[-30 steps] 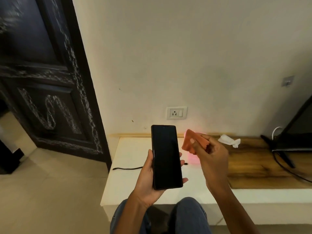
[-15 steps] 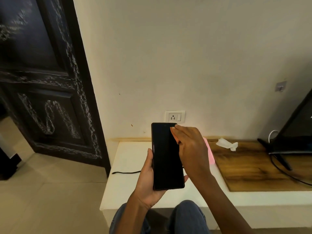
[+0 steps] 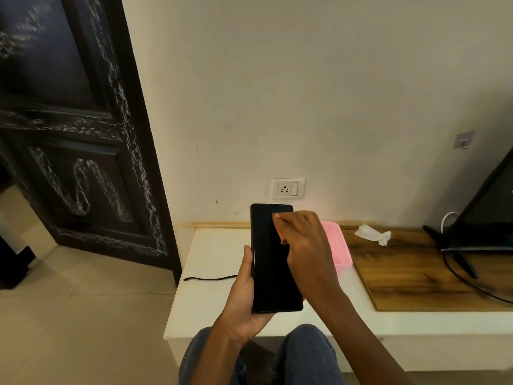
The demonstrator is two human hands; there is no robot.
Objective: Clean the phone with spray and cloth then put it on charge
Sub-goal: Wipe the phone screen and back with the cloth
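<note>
The dark-screened phone (image 3: 273, 262) stands upright at frame centre above the white ledge (image 3: 211, 301), gripped from 7 o'clock by the left hand (image 3: 244, 298). The right hand (image 3: 302, 240), from 3 o'clock, pinches an orange cloth (image 3: 283, 239) against the screen's upper half. A black cable (image 3: 211, 278) lies at 9 o'clock, a wall socket (image 3: 288, 188) at 12.

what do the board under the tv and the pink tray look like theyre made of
The board looks like wood or a wood-look laminate: brown, with dark streaky grain and a dull sheen. The pink tray behind the right hand looks like thin plastic: even colour, slightly translucent, glowing at the edges.
</note>
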